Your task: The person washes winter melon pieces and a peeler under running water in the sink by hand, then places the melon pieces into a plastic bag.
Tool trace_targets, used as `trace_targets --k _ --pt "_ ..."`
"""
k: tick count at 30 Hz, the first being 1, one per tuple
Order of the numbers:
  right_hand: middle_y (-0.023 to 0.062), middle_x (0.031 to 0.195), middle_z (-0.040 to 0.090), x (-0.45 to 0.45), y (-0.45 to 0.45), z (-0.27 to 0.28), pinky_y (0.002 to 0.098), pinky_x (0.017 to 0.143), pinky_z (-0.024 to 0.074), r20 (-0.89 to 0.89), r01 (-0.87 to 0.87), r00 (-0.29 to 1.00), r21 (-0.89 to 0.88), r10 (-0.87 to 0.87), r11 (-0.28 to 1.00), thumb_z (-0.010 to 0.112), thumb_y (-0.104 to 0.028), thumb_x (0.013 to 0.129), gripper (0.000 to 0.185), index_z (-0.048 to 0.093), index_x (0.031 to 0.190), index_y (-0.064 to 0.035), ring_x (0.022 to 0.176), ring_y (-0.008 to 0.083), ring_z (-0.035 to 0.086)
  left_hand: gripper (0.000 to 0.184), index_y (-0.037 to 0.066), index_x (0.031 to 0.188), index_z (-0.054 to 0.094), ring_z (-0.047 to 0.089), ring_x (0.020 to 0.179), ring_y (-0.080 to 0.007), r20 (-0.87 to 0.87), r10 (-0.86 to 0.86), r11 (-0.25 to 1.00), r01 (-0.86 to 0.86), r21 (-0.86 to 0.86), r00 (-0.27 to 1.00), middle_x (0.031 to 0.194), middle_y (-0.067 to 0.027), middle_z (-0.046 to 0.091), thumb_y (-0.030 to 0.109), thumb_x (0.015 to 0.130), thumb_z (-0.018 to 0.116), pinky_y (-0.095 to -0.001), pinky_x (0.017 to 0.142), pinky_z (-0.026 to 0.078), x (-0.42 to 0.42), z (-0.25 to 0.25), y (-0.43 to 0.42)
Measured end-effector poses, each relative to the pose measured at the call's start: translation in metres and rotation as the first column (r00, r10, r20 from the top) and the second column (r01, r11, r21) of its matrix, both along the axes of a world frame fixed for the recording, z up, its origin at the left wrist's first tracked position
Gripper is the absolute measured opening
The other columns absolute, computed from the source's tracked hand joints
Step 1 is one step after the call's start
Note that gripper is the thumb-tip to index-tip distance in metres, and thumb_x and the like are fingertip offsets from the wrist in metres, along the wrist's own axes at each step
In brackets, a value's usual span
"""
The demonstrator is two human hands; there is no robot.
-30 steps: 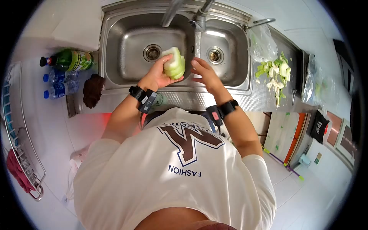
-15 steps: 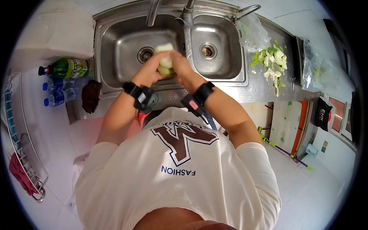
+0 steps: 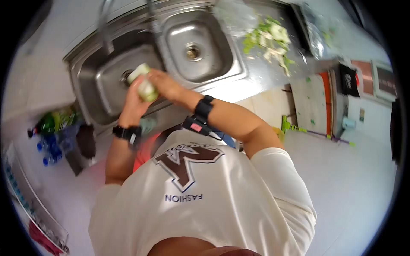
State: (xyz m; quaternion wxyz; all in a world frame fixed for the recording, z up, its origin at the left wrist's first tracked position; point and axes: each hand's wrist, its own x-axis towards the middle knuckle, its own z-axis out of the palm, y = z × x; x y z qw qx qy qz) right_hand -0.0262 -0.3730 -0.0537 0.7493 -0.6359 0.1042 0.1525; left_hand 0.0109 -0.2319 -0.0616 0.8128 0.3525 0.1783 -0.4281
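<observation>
Both my hands are closed around pale green and white vegetable pieces, whose exact kind I cannot make out. They are over the front part of the large left basin of a steel double sink. My left hand wraps the pieces from the left. My right hand presses against them from the right, fingers bent over the top. Some of the vegetable is hidden behind the fingers. Above the basin hangs a curved metal faucet, farther back than my hands.
Leafy trimmings lie on the steel counter right of the small basin, beside a clear plastic bag. At left stand a green bottle, blue-capped bottles and a brown cloth. A green-headed mop lies lower right.
The view has turned, so the sink and counter appear tilted and shifted left. My hands keep hold of the vegetable pieces, with the right hand's fingers now more over the top.
</observation>
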Motion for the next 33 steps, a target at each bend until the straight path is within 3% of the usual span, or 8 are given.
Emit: trace_targets --k 2,3,6,8,15,24,27,33 --pt "0.0138 0.128 0.049 -0.011 -0.010 -0.005 0.0327 0.077 0.0511 -0.076 0.027 0.997 -0.060 -0.032 0.998 0.044 -0.040 0.095 0.060 0.031 0.141 -0.0040 0.108 0.0212 0.052 0.045 0.016 0.124 0.049 0.052 0.112 -0.0260 -0.024 0.000 0.999 0.001 0.046 1.000 0.121 -0.0062 0.055 0.043 0.087 0.052 -0.0505 0.093 0.042 -0.012 0.018 -0.002" --pt "0.0137 0.133 0.044 -0.021 -0.020 0.023 0.0345 0.082 0.0498 -0.146 0.045 0.989 0.117 -0.027 0.992 0.046 -0.043 0.093 0.064 0.029 0.141 -0.0041 0.113 0.0229 0.049 0.047 0.016 0.124 0.049 0.053 0.110 -0.0256 -0.071 0.016 0.999 -0.013 0.048 0.997 0.121 -0.0057 0.055 0.044 0.086 0.053 -0.0487 0.092 0.042 -0.014 0.019 -0.002" --pt "0.0132 0.138 0.039 -0.037 -0.056 0.039 0.0375 0.086 0.0483 -0.137 0.084 0.987 -0.003 -0.083 0.996 0.047 -0.045 0.092 0.067 0.027 0.142 -0.0046 0.121 0.0264 0.044 0.045 0.017 0.119 0.052 0.052 0.109 -0.0233 -0.099 0.111 0.986 -0.097 0.136 0.989 0.116 -0.0037 0.057 0.043 0.083 0.058 -0.0478 0.092 0.041 -0.019 0.020 -0.001" --pt "0.0131 0.139 0.036 -0.048 -0.090 0.035 0.0410 0.088 0.0473 -0.177 0.152 0.975 0.106 -0.132 0.983 0.049 -0.045 0.092 0.067 0.028 0.142 -0.0054 0.126 0.0302 0.038 0.043 0.016 0.116 0.053 0.053 0.106 -0.0233 -0.072 0.130 0.983 -0.119 0.141 0.989 0.112 -0.0043 0.058 0.042 0.082 0.059 -0.0473 0.092 0.041 -0.022 0.019 -0.003" --pt "0.0118 0.133 0.042 -0.140 -0.260 0.047 0.0411 0.086 0.0484 -0.113 0.349 0.936 0.189 -0.333 0.918 0.051 -0.043 0.091 0.060 0.037 0.135 -0.0063 0.118 0.0278 0.044 0.044 0.010 0.114 0.055 0.056 0.098 -0.0271 -0.006 0.430 0.876 -0.415 0.245 0.903 0.109 -0.0082 0.057 0.039 0.082 0.062 -0.0433 0.084 0.048 -0.062 0.023 -0.044" --pt "0.0108 0.123 0.051 -0.269 -0.488 0.066 0.0378 0.084 0.0494 -0.119 0.587 0.808 0.083 -0.577 0.806 0.055 -0.041 0.089 0.051 0.043 0.126 -0.0077 0.105 0.0252 0.053 0.047 0.011 0.116 0.053 0.055 0.100 -0.0264 0.060 0.482 0.855 -0.484 0.185 0.874 0.111 -0.0077 0.057 0.039 0.080 0.065 -0.0455 0.084 0.047 -0.131 0.048 -0.154" --pt "0.0094 0.121 0.052 -0.267 -0.543 0.077 0.0381 0.083 0.0490 -0.086 0.623 0.782 0.049 -0.618 0.781 0.055 -0.039 0.089 0.048 0.045 0.123 -0.0077 0.104 0.0251 0.054 0.048 0.012 0.115 0.053 0.055 0.100 -0.0262 0.069 0.512 0.844 -0.517 0.144 0.856 0.111 -0.0074 0.058 0.041 0.079 0.065 -0.0450 0.084 0.047 -0.142 0.062 -0.185" --pt "0.0070 0.115 0.054 -0.220 -0.636 0.141 0.0359 0.077 0.0491 0.302 0.720 0.672 -0.054 -0.676 0.692 0.059 -0.033 0.088 0.048 0.048 0.125 -0.0056 0.098 0.0201 0.055 0.049 0.012 0.116 0.054 0.055 0.101 -0.0259 0.125 0.474 0.859 -0.489 0.150 0.872 0.112 -0.0067 0.058 0.042 0.079 0.065 -0.0429 0.084 0.048 -0.128 0.065 -0.210"
